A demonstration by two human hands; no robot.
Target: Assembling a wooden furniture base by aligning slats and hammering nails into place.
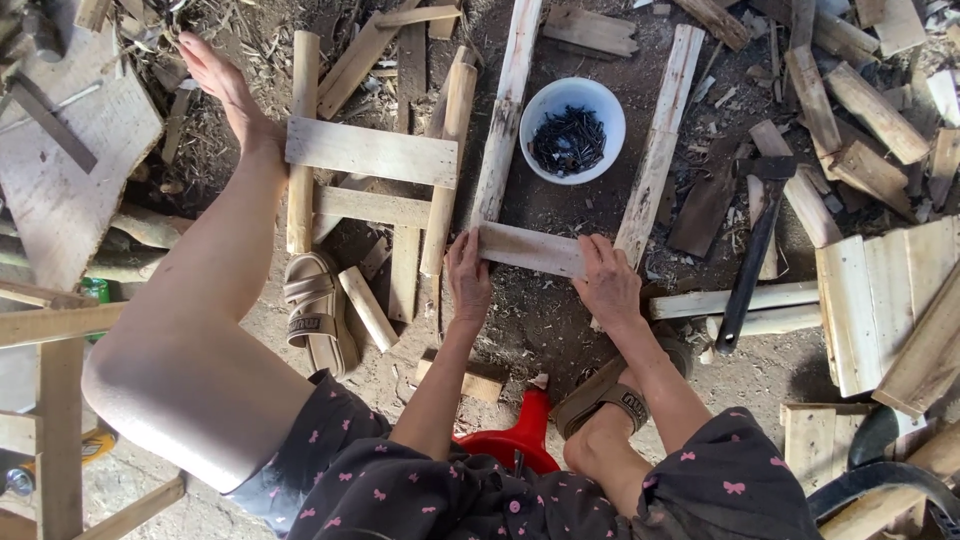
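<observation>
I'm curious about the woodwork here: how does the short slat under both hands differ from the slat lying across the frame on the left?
The short slat is held at its ends by the left hand and right hand; the frame slat is touched by neither hand. The short slat bridges two long strips near the white bowl of nails; the frame slat crosses round poles and looks wider. Both are pale, flat, rough-cut wood.

red stool mostly hidden under dress, yellow tool behind plank, black hose cut off

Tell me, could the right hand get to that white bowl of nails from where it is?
Probably yes. The right hand rests on the short plank, and bare ground lies between it and the white bowl just beyond.
</observation>
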